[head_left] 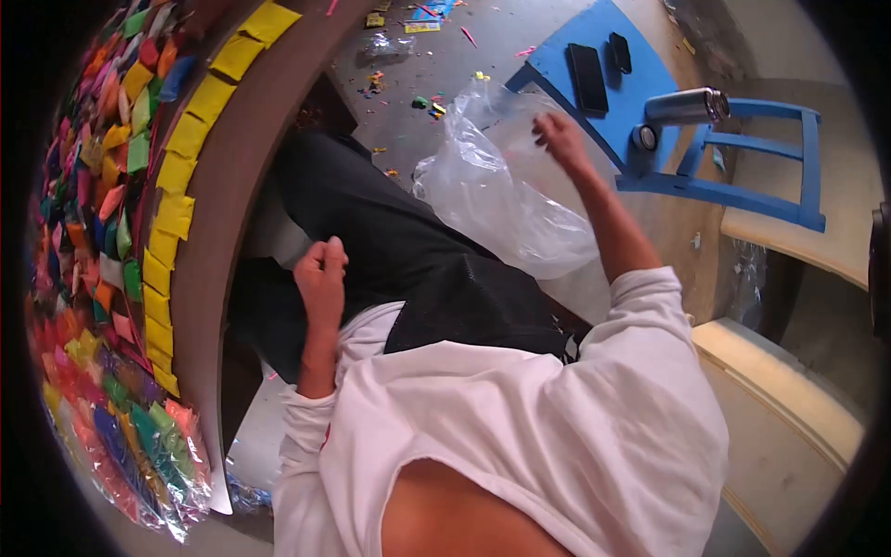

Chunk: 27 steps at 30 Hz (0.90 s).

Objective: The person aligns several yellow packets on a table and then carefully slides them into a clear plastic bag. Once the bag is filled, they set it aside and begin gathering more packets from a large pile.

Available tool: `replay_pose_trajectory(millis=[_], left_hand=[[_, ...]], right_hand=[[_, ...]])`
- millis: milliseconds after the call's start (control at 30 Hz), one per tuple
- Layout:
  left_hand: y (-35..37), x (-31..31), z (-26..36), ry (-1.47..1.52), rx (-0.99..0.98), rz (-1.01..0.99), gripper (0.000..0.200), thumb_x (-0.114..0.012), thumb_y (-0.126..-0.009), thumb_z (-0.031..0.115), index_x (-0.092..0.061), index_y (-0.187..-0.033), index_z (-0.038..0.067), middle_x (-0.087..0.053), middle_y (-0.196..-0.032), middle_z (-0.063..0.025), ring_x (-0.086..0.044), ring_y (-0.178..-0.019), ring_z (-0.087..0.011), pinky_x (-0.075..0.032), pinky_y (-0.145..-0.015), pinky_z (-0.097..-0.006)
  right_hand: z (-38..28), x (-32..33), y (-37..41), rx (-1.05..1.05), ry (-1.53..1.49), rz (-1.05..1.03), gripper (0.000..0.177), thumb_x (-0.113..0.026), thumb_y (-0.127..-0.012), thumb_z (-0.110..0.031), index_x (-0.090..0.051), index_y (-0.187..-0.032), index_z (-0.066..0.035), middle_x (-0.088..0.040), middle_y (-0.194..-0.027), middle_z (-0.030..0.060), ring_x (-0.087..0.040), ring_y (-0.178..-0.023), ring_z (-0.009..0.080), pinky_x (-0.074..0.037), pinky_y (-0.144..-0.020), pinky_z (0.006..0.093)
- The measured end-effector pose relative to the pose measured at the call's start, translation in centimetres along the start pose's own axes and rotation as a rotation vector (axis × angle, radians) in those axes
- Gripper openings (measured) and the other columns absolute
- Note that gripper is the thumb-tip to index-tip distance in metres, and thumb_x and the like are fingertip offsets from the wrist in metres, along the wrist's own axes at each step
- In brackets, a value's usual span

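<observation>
My left hand (321, 269) hovers over my dark trouser leg, beside the table edge. Its fingers are curled together, and whatever may be inside them is hidden. Farther forward, my right hand (560, 139) is over a large clear plastic bag (506, 195), its fingers loosely bent and apart with nothing visible in them. The bag lies puffed and crumpled beyond my knees. Along the table edge runs a row of yellow packets (173, 216), to the left of my left hand.
Many colourful small packets (111, 186) cover the table (209, 213) at left, with clear-wrapped bundles (139, 455) nearer. A blue chair (640, 56) holds a phone (587, 79), a smaller black device (620, 53) and a steel flask (682, 107). Colourful scraps litter the floor (408, 139).
</observation>
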<state>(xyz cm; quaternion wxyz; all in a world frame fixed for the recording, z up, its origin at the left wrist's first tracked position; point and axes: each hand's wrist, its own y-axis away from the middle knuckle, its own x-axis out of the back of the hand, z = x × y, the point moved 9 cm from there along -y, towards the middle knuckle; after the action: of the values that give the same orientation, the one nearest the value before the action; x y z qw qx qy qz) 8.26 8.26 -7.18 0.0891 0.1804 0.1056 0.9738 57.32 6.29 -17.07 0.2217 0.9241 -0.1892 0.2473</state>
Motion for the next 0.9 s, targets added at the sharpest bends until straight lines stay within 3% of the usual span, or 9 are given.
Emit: replay_pose_trajectory(millis=[67, 100, 167, 267, 367, 500, 600, 700, 900], left_hand=[[-1.0, -0.6, -0.2, 0.036, 0.061, -0.052, 0.041, -0.057, -0.097, 0.026, -0.051, -0.062, 0.004, -0.045, -0.056, 0.003, -0.039, -0.052, -0.0043, -0.03, -0.048, -0.0255], [-1.2, -0.7, -0.1, 0.017, 0.04, -0.043, 0.042, -0.057, -0.097, 0.026, -0.051, -0.062, 0.004, -0.045, -0.055, 0.0029, -0.039, -0.051, -0.0042, -0.03, -0.048, -0.0254], [-1.6, -1.0, -0.2, -0.022, 0.0, -0.025, 0.042, -0.056, -0.097, 0.025, -0.051, -0.061, 0.004, -0.045, -0.055, 0.0028, -0.039, -0.05, -0.0039, -0.03, -0.047, -0.0252], [-1.4, -1.0, 0.1, -0.045, 0.025, 0.011, 0.044, -0.056, -0.097, 0.025, -0.05, -0.059, 0.004, -0.044, -0.053, 0.0027, -0.039, -0.049, -0.0042, -0.03, -0.047, -0.0253], [-1.2, -0.4, -0.5, -0.035, 0.049, 0.058, 0.045, -0.055, -0.097, 0.025, -0.05, -0.057, 0.004, -0.043, -0.051, 0.0027, -0.038, -0.048, -0.0047, -0.029, -0.046, -0.0254], [-1.2, -0.3, -0.7, -0.03, 0.057, 0.076, 0.045, -0.055, -0.097, 0.026, -0.049, -0.057, 0.005, -0.043, -0.051, 0.0024, -0.038, -0.047, -0.0044, -0.028, -0.046, -0.0248], [-1.1, -0.4, -0.4, -0.059, 0.049, 0.089, 0.046, -0.054, -0.097, 0.026, -0.049, -0.056, 0.005, -0.043, -0.051, 0.0023, -0.038, -0.047, -0.0044, -0.028, -0.046, -0.0246], [-1.0, -0.7, 0.6, -0.113, 0.01, 0.098, 0.045, -0.054, -0.097, 0.025, -0.049, -0.057, 0.004, -0.043, -0.051, 0.0023, -0.038, -0.047, -0.0045, -0.028, -0.046, -0.0245], [-1.1, -1.1, 0.7, -0.195, -0.024, 0.113, 0.045, -0.054, -0.098, 0.027, -0.049, -0.059, 0.005, -0.043, -0.053, 0.0028, -0.036, -0.047, -0.004, -0.027, -0.046, -0.024]], right_hand=[[5.3, -3.2, 3.7, -0.068, 0.331, -0.07, 0.062, -0.055, -0.091, -0.053, -0.053, -0.133, -0.007, -0.062, -0.12, 0.0233, -0.059, -0.113, 0.0387, -0.045, -0.096, 0.0435], [6.0, -5.0, 5.8, 0.008, 0.441, -0.091, 0.065, -0.054, -0.092, -0.052, -0.045, -0.14, -0.009, -0.062, -0.122, 0.022, -0.058, -0.112, 0.0398, -0.045, -0.095, 0.0454], [7.1, -9.7, 9.1, -0.004, 0.571, -0.353, 0.057, -0.05, -0.094, -0.049, -0.046, -0.135, -0.009, -0.063, -0.116, 0.0227, -0.058, -0.11, 0.042, -0.046, -0.093, 0.0483], [8.5, -15.8, 12.6, 0.15, 0.709, -0.602, 0.028, -0.05, -0.091, -0.031, -0.061, -0.107, -0.011, -0.065, -0.1, 0.021, -0.063, -0.093, 0.04, -0.051, -0.081, 0.0503], [6.4, -17.0, 15.4, 0.226, 0.676, -0.583, 0.029, -0.048, -0.092, -0.031, -0.063, -0.101, -0.006, -0.064, -0.098, 0.0234, -0.063, -0.091, 0.0432, -0.051, -0.08, 0.0505], [7.4, -17.4, 15.3, 0.158, 0.525, -0.754, 0.043, -0.045, -0.095, -0.039, -0.063, -0.098, 0.0, -0.065, -0.099, 0.0274, -0.062, -0.097, 0.0422, -0.049, -0.082, 0.0497], [7.2, -14.7, 14.5, -0.053, 0.261, -0.615, 0.055, -0.045, -0.095, -0.048, -0.067, -0.091, 0.002, -0.066, -0.089, 0.0272, -0.063, -0.094, 0.0436, -0.048, -0.085, 0.0479], [9.1, -10.2, 12.4, -0.189, 0.098, -0.287, 0.056, -0.047, -0.097, -0.047, -0.066, -0.082, 0.004, -0.067, -0.073, 0.0173, -0.067, -0.073, 0.0294, -0.052, -0.073, 0.0392], [10.8, -7.1, 13.2, -0.326, -0.106, -0.452, 0.031, -0.061, -0.091, -0.03, -0.066, -0.081, -0.002, -0.065, -0.066, 0.0063, -0.067, -0.059, 0.0181, -0.055, -0.055, 0.033]])
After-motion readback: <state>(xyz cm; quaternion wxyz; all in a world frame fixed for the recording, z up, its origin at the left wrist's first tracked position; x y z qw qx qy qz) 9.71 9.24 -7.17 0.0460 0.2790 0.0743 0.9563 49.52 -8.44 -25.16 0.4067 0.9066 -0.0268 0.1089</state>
